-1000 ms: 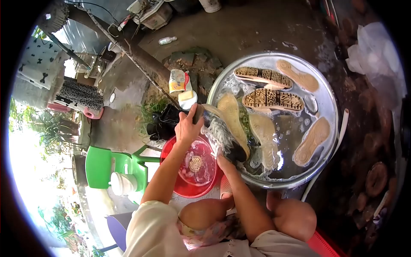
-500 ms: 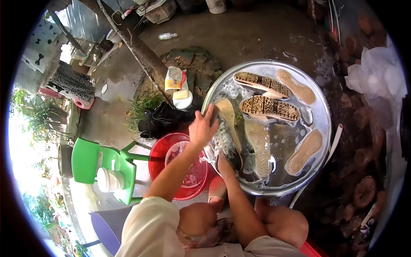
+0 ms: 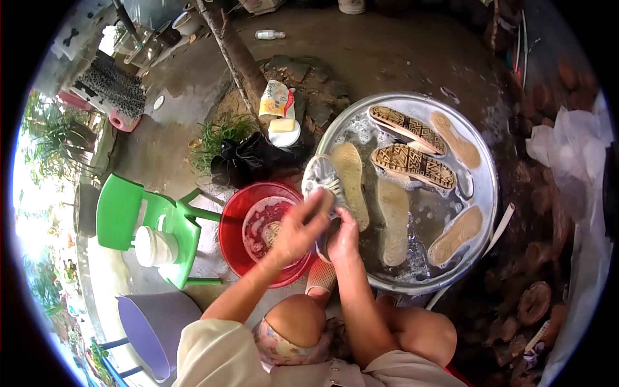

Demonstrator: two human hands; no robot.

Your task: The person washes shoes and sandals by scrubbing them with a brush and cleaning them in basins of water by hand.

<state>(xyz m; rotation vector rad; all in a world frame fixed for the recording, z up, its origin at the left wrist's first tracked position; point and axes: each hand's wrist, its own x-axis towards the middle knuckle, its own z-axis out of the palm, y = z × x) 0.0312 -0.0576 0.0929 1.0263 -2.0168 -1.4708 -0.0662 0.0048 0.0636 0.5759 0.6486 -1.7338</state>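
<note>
A wet grey sneaker with white laces [image 3: 317, 173] is tilted over the left rim of a metal basin [image 3: 495, 193]. My right hand [image 3: 343, 237] grips it near the heel end. Across the lace area reaches my left hand [image 3: 298, 229], its fingers bent and slightly blurred around a small brownish thing that I cannot make out. Soapy water in the basin holds pale insoles [image 3: 393, 222] and two soles with a dark zigzag pattern [image 3: 412, 166]. Left of the sneaker stands a red tub [image 3: 231, 248] with sudsy water.
A green chair [image 3: 119, 206] bears a white bucket [image 3: 155, 248]. Behind the tub lie black shoes [image 3: 242, 161], a yellow bar [image 3: 282, 126] on a white lid, and a printed packet [image 3: 276, 100]. A purple bin [image 3: 151, 329] is at lower left. A pale hose [image 3: 500, 229] curves beside the basin.
The sneaker has tipped up, so its toe and laces now show above the rim. My left hand has moved down toward me along it, and the view has shifted slightly.
</note>
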